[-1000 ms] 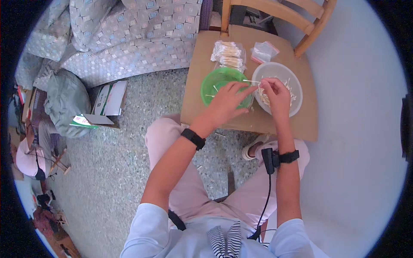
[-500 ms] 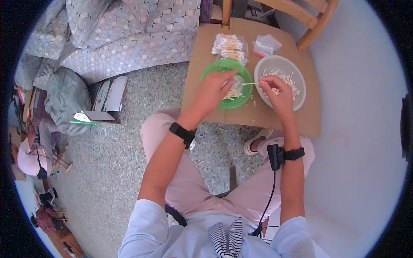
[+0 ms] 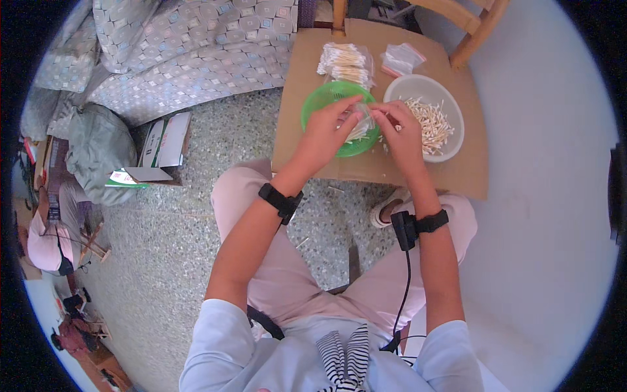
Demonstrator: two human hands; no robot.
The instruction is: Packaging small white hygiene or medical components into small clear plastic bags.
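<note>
My left hand (image 3: 326,130) holds a small clear plastic bag (image 3: 364,115) over the green basket (image 3: 313,104), thumb and fingers closed on it. My right hand (image 3: 403,134) is at the bag's right side, its thumb and forefinger pinched at the edge; any swab between them is too small to make out. Below the bag, some cotton swabs (image 3: 356,134) show in the basket, partly hidden by the hands. Just right of my right hand, a white bowl (image 3: 411,80) holds a loose heap of cotton swabs (image 3: 434,127).
Bagged cotton swabs (image 3: 346,62) and clear bags with red edges (image 3: 401,59) lie behind the bowls on a cardboard sheet (image 3: 457,179). A wooden chair (image 3: 480,32) stands beyond; a wall is at right. Left are a cloth-covered bed (image 3: 209,65), a sack and a box.
My right hand has moved left from beside the white bowl to the plastic bag. The swab it held is no longer clearly visible. The view has shifted slightly.
</note>
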